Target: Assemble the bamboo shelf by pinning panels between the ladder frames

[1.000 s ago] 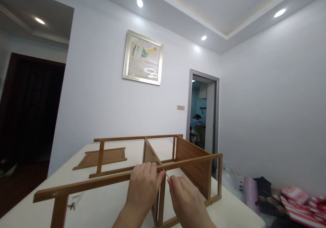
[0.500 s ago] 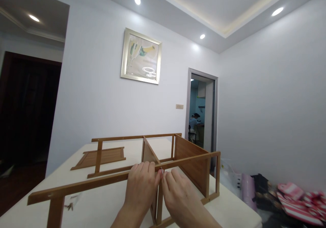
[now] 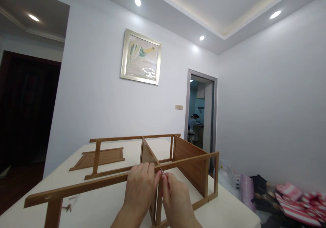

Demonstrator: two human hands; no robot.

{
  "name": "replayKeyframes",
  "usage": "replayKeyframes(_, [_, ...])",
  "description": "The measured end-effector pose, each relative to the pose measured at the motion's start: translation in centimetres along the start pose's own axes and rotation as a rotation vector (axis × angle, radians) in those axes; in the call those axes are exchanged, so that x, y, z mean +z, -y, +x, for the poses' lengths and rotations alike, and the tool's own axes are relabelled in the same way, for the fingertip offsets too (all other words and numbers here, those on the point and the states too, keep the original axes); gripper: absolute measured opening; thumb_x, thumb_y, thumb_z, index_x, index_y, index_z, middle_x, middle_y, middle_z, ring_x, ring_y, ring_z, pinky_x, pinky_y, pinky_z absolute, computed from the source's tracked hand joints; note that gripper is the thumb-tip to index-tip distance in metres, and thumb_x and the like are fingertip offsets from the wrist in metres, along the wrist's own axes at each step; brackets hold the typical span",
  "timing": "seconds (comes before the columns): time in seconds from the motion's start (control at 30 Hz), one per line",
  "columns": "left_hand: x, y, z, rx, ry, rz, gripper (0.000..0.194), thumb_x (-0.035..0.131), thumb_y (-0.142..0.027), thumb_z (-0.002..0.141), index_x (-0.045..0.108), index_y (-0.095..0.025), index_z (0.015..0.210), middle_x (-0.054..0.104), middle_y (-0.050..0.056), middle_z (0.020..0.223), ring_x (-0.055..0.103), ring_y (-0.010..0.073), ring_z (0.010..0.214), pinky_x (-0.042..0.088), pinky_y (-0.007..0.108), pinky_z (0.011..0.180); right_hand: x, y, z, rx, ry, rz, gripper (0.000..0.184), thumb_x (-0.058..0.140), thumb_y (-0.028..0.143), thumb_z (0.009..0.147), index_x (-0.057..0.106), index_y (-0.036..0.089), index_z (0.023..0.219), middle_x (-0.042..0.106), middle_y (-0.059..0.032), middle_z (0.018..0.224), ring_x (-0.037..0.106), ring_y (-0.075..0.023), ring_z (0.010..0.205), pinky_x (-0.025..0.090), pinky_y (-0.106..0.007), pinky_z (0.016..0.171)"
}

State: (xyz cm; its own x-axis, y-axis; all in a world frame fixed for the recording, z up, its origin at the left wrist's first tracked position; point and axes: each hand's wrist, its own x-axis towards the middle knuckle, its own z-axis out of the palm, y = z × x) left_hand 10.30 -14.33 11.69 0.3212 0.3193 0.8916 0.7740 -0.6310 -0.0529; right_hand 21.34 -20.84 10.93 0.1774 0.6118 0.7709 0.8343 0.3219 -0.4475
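Note:
A brown wooden shelf frame [image 3: 188, 161] lies on its side on the cream table. My left hand [image 3: 141, 183] is closed over its near long rail [image 3: 102, 181], close to where the middle shelf panel [image 3: 149, 151] meets it. Just right of that, my right hand [image 3: 177, 194] pinches a thin silver metal rod [image 3: 162, 171]. The rod's far tip is at the rail by the panel joint; its other end is hidden in my fingers. My two hands nearly touch at the thumbs.
A loose wooden panel [image 3: 99, 158] lies at the table's [image 3: 94, 207] far left. Small fasteners [image 3: 68, 207] in a clear bag lie near the front-left leg. Pink-striped items [image 3: 295, 200] and a purple roll [image 3: 247, 190] are piled at right. A person [image 3: 194, 122] sits beyond the doorway.
My right hand has turned and its fingers have curled in more. The silver rod now slants differently. My left hand stays in place on the rail.

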Motion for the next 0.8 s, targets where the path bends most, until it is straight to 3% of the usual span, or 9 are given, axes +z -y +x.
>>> replayKeyframes(0.1, [0.1,0.1,0.0,0.019,0.000,0.018,0.010,0.057,-0.023,0.088,0.064,-0.017,0.083,0.062,0.004,0.071,0.058,0.0225,0.069,0.038,0.037,0.070,0.7,1.6,0.5,0.544,0.130,0.473,0.030,0.036,0.046,0.094,0.042,0.024,0.075,0.057,0.0023,0.049,0.051,-0.0135,0.033,0.039,-0.023,0.033])
replayKeyframes(0.13, [0.1,0.2,0.0,0.028,0.005,0.023,0.009,0.058,-0.022,0.088,0.064,-0.017,0.084,0.062,0.004,0.071,0.058,0.0228,0.069,0.038,0.037,0.069,0.7,2.0,0.7,0.659,0.153,0.614,0.029,0.037,0.048,0.093,0.041,0.024,0.076,0.057,0.0028,0.049,0.049,-0.0132,0.033,0.040,-0.023,0.032])
replayKeyframes(0.2, [0.0,0.3,0.0,0.041,0.027,0.026,0.008,0.058,-0.020,0.087,0.065,-0.016,0.086,0.062,0.004,0.071,0.058,0.0230,0.069,0.039,0.037,0.068,0.6,2.6,1.0,0.746,0.170,0.823,0.027,0.037,0.048,0.091,0.041,0.024,0.080,0.058,0.0028,0.050,0.050,-0.0127,0.034,0.043,-0.024,0.034])
replayKeyframes(0.27, [-0.3,0.4,0.1,0.042,0.060,0.019,0.009,0.057,-0.018,0.088,0.065,-0.016,0.088,0.062,0.004,0.071,0.059,0.0231,0.069,0.040,0.037,0.068,0.4,2.5,1.1,0.746,0.190,0.859,0.028,0.038,0.050,0.090,0.042,0.023,0.082,0.059,0.0026,0.052,0.050,-0.0130,0.034,0.043,-0.024,0.035])
replayKeyframes(0.47, [-0.7,0.4,0.1,0.057,0.092,-0.001,0.015,0.057,-0.020,0.089,0.065,-0.014,0.099,0.065,0.006,0.077,0.061,0.0233,0.072,0.046,0.039,0.070,-0.1,0.7,0.1,0.406,0.074,0.271,0.031,0.043,0.054,0.089,0.042,0.026,0.074,0.052,0.0038,0.044,0.046,-0.0135,0.033,0.032,-0.023,0.036])
replayKeyframes(0.6, [-0.5,1.0,0.0,0.111,0.076,-0.031,0.026,0.056,-0.015,0.087,0.061,-0.011,0.112,0.068,0.007,0.085,0.063,0.0239,0.078,0.051,0.041,0.073,-0.9,1.6,0.9,0.521,0.209,0.343,0.028,0.036,0.048,0.092,0.037,0.027,0.075,0.051,0.0061,0.040,0.043,-0.0132,0.028,0.029,-0.022,0.031])
replayKeyframes(0.7, [-1.8,1.8,-0.3,0.224,-0.017,-0.103,0.032,0.057,-0.015,0.087,0.058,-0.011,0.119,0.068,0.011,0.106,0.063,0.0249,0.100,0.051,0.042,0.091,-2.4,2.1,1.7,0.564,0.228,0.419,0.030,0.034,0.050,0.092,0.037,0.026,0.075,0.053,0.0068,0.040,0.045,-0.0132,0.029,0.032,-0.020,0.029])
replayKeyframes(0.8, [-5.1,4.0,-1.5,0.270,-0.234,-0.135,0.036,0.062,-0.013,0.086,0.058,-0.014,0.122,0.065,0.009,0.120,0.056,0.0243,0.119,0.040,0.043,0.109,-3.9,-0.1,0.7,0.461,0.003,0.313,0.036,0.032,0.056,0.092,0.042,0.026,0.076,0.063,0.0023,0.054,0.056,-0.0138,0.040,0.044,-0.022,0.040])
